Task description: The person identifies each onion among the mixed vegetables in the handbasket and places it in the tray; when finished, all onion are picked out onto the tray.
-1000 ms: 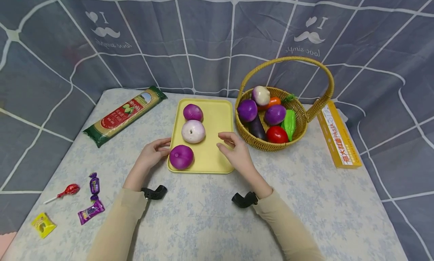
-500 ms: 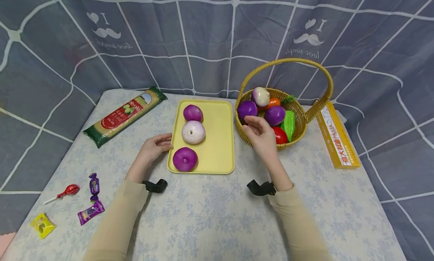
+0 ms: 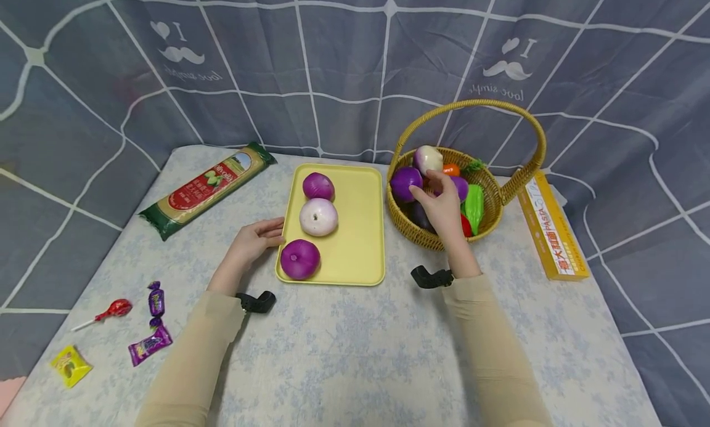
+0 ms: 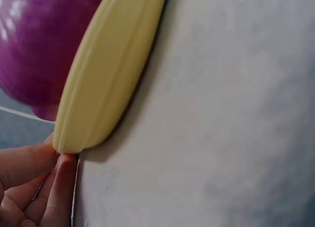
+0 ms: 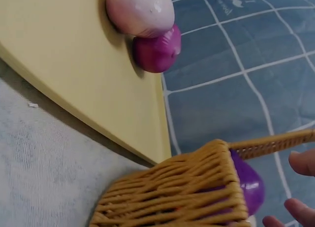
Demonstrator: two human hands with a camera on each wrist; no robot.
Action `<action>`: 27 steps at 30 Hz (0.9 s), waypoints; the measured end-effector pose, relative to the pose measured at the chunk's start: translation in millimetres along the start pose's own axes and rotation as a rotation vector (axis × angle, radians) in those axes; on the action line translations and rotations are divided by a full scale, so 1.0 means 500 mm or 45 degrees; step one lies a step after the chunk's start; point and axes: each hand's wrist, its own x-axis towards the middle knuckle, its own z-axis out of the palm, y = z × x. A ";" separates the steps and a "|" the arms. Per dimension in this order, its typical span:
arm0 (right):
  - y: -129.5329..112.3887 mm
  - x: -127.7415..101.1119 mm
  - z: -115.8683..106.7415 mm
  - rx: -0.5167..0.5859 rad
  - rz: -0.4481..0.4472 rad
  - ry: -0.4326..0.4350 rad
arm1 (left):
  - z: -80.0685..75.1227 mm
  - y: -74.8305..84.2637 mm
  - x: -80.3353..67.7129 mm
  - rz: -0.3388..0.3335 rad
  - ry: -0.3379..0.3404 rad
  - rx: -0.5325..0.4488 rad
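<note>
My left hand (image 3: 251,245) rests at the left rim of a yellow tray (image 3: 357,230), its fingertips and thumb touching the edge in the left wrist view. Inside the tray sit a purple onion (image 3: 300,259), a white onion (image 3: 318,217) and another purple onion (image 3: 318,187) in a column. My right hand (image 3: 446,208) hovers over the wicker basket (image 3: 413,231), thumb and fingers spread apart with nothing between them. Beside its thumb lies a round purple vegetable (image 3: 405,183); a purple-white one (image 3: 428,160) is just beyond. The hand partly hides a dark eggplant (image 3: 420,216) and a red tomato (image 3: 466,225).
A green pepper (image 3: 473,206) and orange carrot (image 3: 451,169) also lie in the basket, under its tall handle (image 3: 493,103). A pasta box (image 3: 553,227) stands right, a pasta bag (image 3: 208,190) back left. A lollipop (image 3: 118,309) and several candies lie front left.
My right hand has moved right and away from me, from above the tray to over the basket. The front purple onion has shifted slightly and turned; my left hand stays at the tray rim.
</note>
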 end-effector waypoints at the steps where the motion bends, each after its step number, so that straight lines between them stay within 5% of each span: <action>1: 0.002 0.004 0.003 -0.011 0.016 -0.002 | 0.000 0.000 0.000 -0.010 -0.001 -0.013; 27: 0.019 0.036 0.035 -0.257 0.064 -0.062 | -0.011 0.016 0.011 -0.014 -0.099 0.001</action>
